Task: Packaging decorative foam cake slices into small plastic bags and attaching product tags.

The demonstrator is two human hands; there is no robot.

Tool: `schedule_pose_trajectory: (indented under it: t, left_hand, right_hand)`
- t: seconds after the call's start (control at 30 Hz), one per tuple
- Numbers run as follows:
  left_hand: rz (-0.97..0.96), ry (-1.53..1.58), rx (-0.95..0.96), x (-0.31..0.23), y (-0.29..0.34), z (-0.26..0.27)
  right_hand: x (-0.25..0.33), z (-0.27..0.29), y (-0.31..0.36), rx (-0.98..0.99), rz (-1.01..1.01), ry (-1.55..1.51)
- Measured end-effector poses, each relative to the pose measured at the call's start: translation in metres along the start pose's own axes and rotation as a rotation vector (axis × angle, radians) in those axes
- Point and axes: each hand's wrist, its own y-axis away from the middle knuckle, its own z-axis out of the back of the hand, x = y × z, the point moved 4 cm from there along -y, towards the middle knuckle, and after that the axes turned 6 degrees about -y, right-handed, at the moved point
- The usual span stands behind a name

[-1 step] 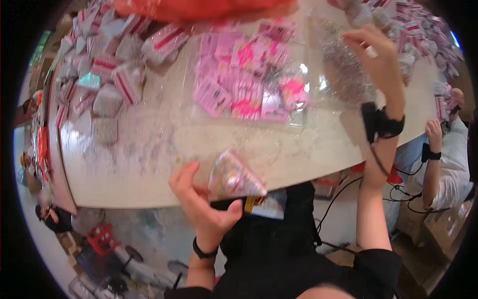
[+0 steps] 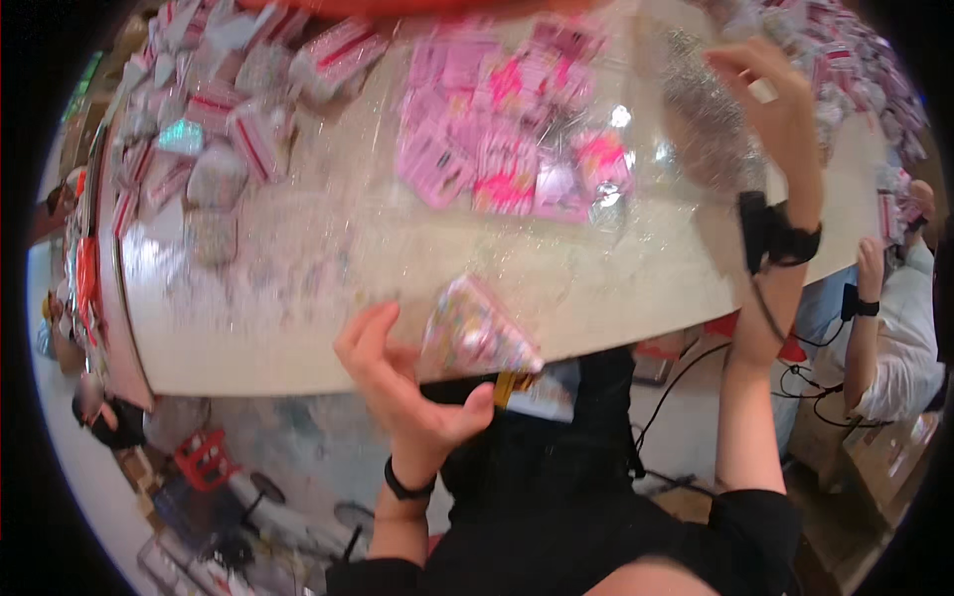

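A clear triangular pack filled with multicoloured bits point(image 2: 477, 333) lies at the table's near edge. My left hand point(image 2: 407, 382) is open just to its left, thumb and fingers spread around that side with a gap between. At the upper right, my right hand point(image 2: 780, 104) reaches over a pile of shiny, clear glittery film point(image 2: 701, 119). Its fingers stretch leftward, a little blurred, and I see nothing held in them. A small white band or patch shows on one finger. Between the hands, farther back, lie several pink printed cards point(image 2: 507, 144) on clear plastic.
Filled clear packs with pink-and-white labels point(image 2: 214, 174) are heaped at the left, more point(image 2: 845, 60) at the far right. An orange-red item point(image 2: 368, 5) spans the far edge. A blue-and-yellow packet point(image 2: 542, 387) lies near my lap. Another person point(image 2: 894, 318) works at the right.
The whole view has shifted slightly, so the table and its things appear a little higher and farther right. My left hand sits marginally farther from the triangular pack.
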Motion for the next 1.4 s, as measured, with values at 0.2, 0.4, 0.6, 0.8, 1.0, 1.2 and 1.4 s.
schedule_pose_trajectory:
  t: [0.2,0.4,0.6,0.8,1.0,1.2,1.4]
  left_hand:
    - [-0.339,-0.195,-0.14,-0.008,-0.011,0.02]
    - [0.024,-0.583,-0.453,0.036,-0.058,0.093]
    - [-0.212,-1.025,-0.171,0.07,-0.108,0.129]
    - [-0.634,-0.808,0.007,-0.022,-0.121,0.075]
    - [-0.814,-0.567,0.295,-0.073,-0.155,0.033]
    - [-0.972,-0.484,0.627,-0.099,-0.172,-0.039]
    - [-0.92,-0.627,0.767,-0.104,-0.173,-0.058]
  right_hand:
    - [-0.005,0.02,-0.006,0.021,-0.011,0.096]
    - [-0.011,0.011,-0.002,-0.039,-0.178,-0.058]
    - [-0.018,0.018,0.004,-0.039,-0.198,-0.109]
    - [-0.014,0.023,0.0,-0.013,-0.102,-0.024]
    - [0.002,0.02,-0.004,-0.039,-0.081,-0.034]
    - [0.013,0.012,-0.002,-0.019,-0.142,-0.117]
    - [0.002,0.011,0.0,-0.105,0.031,-0.115]
